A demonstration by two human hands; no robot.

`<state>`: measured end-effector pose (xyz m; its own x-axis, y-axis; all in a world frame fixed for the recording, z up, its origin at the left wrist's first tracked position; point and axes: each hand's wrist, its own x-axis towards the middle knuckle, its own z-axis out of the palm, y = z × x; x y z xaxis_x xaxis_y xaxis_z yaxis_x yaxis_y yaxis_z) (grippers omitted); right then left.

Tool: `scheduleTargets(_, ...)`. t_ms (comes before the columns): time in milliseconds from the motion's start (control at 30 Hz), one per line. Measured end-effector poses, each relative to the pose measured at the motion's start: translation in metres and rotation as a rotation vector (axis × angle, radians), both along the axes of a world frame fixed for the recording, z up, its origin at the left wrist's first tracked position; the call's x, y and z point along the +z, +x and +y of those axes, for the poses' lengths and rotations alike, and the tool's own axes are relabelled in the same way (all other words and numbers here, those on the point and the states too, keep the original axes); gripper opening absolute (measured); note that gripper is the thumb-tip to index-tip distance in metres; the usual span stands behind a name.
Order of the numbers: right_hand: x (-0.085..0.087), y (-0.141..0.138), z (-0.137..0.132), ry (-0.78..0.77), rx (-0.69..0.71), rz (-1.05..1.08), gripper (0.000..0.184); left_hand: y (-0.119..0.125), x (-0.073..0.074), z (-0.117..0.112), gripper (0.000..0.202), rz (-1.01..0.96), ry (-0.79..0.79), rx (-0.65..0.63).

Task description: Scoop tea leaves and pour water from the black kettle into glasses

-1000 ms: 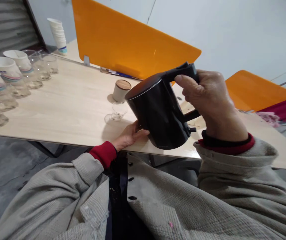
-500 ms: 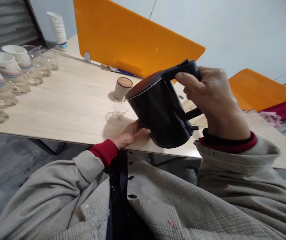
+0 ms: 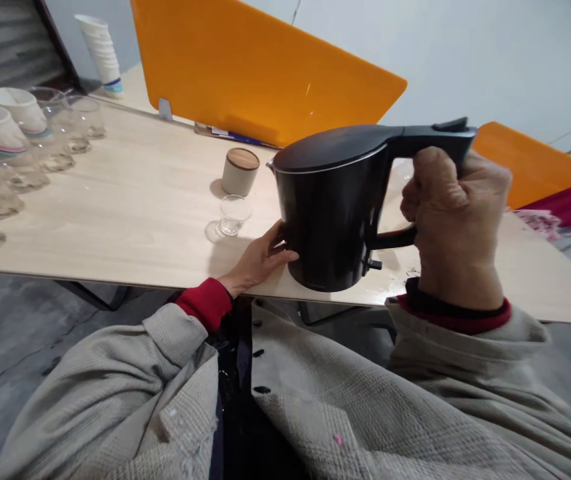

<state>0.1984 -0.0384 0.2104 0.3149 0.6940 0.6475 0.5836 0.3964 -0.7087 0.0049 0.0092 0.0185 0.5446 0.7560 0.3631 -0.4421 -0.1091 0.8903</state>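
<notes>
your right hand [image 3: 460, 220] clasps the black kettle [image 3: 332, 220] by its handle [image 3: 432, 142]. i can't tell whether your left hand [image 3: 259, 261] grips anything.

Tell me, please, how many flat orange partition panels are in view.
2: the left orange panel stands along the far edge of the pale wooden table; the right orange panel is partly hidden behind the right hand holding the black electric kettle. Others may be hidden.
</notes>
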Motion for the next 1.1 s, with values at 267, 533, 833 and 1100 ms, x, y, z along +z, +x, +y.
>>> scheduleTargets(267, -0.036, 0.030, 0.022, 0.104, -0.072, 0.249, 0.059, 0.002, -0.007, 0.001, 0.108, 0.092, 0.041, 0.095)
scheduleTargets(533, -0.075, 0.056, 0.104, 0.159, -0.171, 0.271, 0.063, -0.008, -0.017, 0.008, 0.109, 0.314, 0.165, 0.221)
scheduleTargets(833, -0.100, 0.084, 0.182, 0.127, -0.194, 0.335, 0.064, -0.008, -0.017, 0.007, 0.110, 0.302, 0.128, 0.169)
scheduleTargets(1100, -0.099, 0.108, 0.193, 0.023, -0.213, 0.260, 0.078, -0.011, -0.017, 0.005, 0.112, 0.422, 0.195, 0.150)
